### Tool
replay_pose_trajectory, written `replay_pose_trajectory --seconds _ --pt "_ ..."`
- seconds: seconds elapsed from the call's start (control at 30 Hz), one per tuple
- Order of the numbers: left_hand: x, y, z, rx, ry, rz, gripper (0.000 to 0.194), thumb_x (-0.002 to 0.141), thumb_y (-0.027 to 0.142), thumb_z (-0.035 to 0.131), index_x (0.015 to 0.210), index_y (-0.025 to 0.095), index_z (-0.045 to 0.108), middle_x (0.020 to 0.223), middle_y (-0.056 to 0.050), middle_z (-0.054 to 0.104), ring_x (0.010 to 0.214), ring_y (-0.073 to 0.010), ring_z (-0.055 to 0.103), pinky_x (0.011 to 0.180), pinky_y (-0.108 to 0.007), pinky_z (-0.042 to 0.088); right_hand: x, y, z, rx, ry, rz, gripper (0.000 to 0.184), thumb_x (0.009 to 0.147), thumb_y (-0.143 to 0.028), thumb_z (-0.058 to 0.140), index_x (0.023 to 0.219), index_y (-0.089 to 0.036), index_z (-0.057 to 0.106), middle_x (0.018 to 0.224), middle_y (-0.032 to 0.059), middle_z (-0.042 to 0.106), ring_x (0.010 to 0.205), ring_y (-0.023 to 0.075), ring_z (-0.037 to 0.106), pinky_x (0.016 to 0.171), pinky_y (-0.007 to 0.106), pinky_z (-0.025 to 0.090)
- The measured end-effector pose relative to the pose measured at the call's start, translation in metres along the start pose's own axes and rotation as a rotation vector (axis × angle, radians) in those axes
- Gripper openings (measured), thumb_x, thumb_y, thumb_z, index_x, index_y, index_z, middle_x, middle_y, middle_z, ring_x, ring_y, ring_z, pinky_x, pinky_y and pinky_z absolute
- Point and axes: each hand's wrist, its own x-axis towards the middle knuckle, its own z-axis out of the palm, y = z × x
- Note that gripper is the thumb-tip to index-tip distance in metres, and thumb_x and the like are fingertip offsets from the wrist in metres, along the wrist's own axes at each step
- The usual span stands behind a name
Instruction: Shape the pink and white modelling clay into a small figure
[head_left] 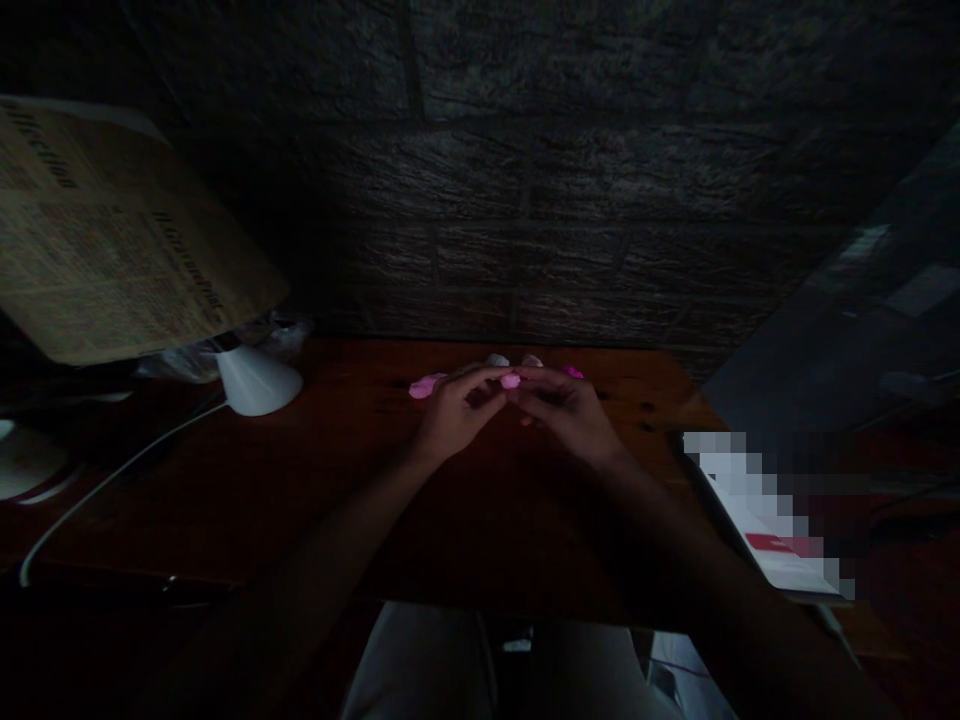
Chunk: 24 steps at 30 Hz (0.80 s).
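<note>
Left hand (459, 408), right hand (568, 408) pinch a rounded pink dough-like lump (511, 381) between them, apparently shaping; light touch needed next.

Pretty sure this is somebody's home, like a dim bedroom or living room corner: table lamp (127, 240) with a newsprint-pattern shade (112, 225), white cord (124, 465) trailing across a wooden tabletop (322, 430), brick-look wall (465, 170) right behind.

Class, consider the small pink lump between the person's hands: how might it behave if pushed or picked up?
The pink lump is probably light, being small beside the left hand and right hand. Roundish, it may roll if pushed. Showing no clear gloss, it is perhaps not very slippery.
</note>
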Motion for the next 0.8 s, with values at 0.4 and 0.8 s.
replay_pose_trajectory --seconds 0.4,0.8 --pt "0.0 -0.002 -0.002 0.048 -0.063 -0.013 0.029 0.088 0.015 0.073 0.117 0.022 0.072 0.1 -0.003 0.079 0.079 -0.013 0.072 0.07 -0.023 0.058 0.001 0.003 0.002 0.048 0.021 0.066 0.034 0.073 -0.042 0.087 0.102 -0.025 0.08 0.103 0.0055 0.08 0.079 0.0177 0.072 0.065 0.031 0.061" --pt "0.009 -0.031 -0.04 0.727 -0.225 -0.48 0.036 0.093 0.032 0.069 0.125 0.017 0.071 0.132 -0.017 0.072 0.125 -0.0369 0.066 0.107 -0.054 0.051 0.002 0.001 0.001 -0.017 0.128 0.045 0.032 0.068 -0.047 0.088 0.089 -0.024 0.08 0.102 0.0063 0.078 0.081 0.0213 0.071 0.063 0.035 0.061"
